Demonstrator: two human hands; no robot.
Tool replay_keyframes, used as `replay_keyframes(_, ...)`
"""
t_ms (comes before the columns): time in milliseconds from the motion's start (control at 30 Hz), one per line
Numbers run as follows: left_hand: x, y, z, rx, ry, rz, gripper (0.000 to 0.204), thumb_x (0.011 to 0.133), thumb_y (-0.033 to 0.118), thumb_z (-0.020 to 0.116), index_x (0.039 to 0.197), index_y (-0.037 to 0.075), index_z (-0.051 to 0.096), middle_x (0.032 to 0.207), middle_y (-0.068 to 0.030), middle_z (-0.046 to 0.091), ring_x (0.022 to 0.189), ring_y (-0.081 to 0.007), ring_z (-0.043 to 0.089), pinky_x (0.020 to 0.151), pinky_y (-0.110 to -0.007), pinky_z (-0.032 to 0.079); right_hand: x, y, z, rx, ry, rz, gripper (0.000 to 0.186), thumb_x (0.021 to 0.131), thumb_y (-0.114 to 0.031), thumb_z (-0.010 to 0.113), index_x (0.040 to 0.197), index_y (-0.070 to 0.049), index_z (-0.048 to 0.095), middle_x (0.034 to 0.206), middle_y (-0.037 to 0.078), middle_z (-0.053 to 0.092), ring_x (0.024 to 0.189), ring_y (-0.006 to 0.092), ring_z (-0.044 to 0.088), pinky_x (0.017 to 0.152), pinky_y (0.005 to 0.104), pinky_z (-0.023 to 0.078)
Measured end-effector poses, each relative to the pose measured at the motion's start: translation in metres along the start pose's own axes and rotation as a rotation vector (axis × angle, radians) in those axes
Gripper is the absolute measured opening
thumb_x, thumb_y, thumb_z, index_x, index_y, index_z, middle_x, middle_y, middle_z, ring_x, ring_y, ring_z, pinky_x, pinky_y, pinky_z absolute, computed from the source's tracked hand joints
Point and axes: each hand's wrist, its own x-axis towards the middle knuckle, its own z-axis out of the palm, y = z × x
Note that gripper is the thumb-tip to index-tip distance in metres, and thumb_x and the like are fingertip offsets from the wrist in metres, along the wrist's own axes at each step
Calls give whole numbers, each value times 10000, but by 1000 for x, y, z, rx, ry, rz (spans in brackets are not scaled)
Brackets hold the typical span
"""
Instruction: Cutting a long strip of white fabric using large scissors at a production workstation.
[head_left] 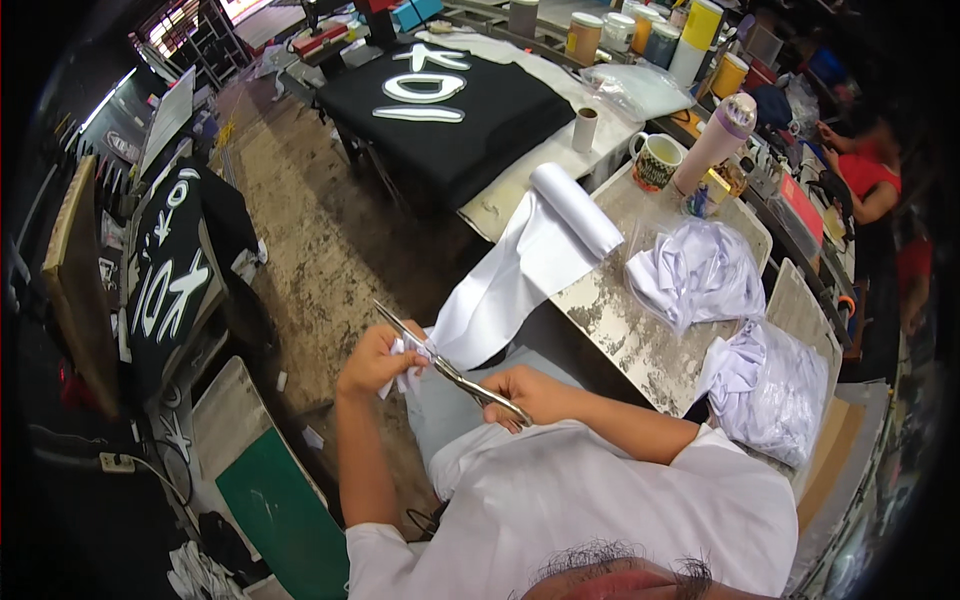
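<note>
Pinching some bunched white cloth [408, 366], my left hand [372, 362] is up in front of me, fingers curled, forearm nearly upright. Against its right side slant the shiny metal scissors [453, 376], their long axis diagonal: the tips point away and leftward past my left fingers, the handles back to the right. Beyond the scissors, a smooth, satiny white strip [505, 282] stretches away from between my hands. My right hand [535, 396] is closed round the scissor handles, its forearm angled in from the right. Farther out from it, the strip meets a cylindrical roll [578, 212] by the scuffed, mottled tabletop [622, 335]; rightward sit two crinkly clear bags [778, 400] of white fabric.
</note>
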Motion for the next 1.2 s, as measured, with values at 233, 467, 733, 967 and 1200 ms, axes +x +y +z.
replay_keyframes(233,5,13,1,101,-32,87,127,846,96,727,834,23,623,744,-30,640,662,-91,588,594,-255,444,6,-2,-9,-86,-126,-267,636,864,-687,584,959,-59,553,966,94,579,837,170,593,710,300,490)
replay_keyframes(467,0,11,6,43,-111,89,174,845,122,763,835,1,638,730,-28,637,648,-101,580,590,-252,435,5,-11,6,-36,-41,-131,827,741,-841,561,946,-41,557,781,17,558,712,89,518,620,233,381)
replay_keyframes(733,1,7,2,66,-95,61,138,845,98,747,857,-1,653,732,-16,640,650,-85,574,583,-243,432,3,-6,2,-14,63,-37,598,795,-635,722,775,-63,552,644,-33,491,555,53,497,510,217,417)
replay_keyframes(967,5,-12,3,212,169,167,113,876,152,685,901,52,641,694,26,598,601,-46,517,537,-205,397,10,3,-11,-165,293,-118,394,769,-326,856,775,-47,577,662,-27,550,627,54,541,574,241,454)
replay_keyframes(1200,-7,-43,26,-93,296,90,183,913,196,706,970,26,669,725,20,609,597,-48,497,540,-197,365,29,-11,-22,-271,481,-250,401,748,-166,871,1068,-19,681,840,0,685,800,67,618,706,232,480)
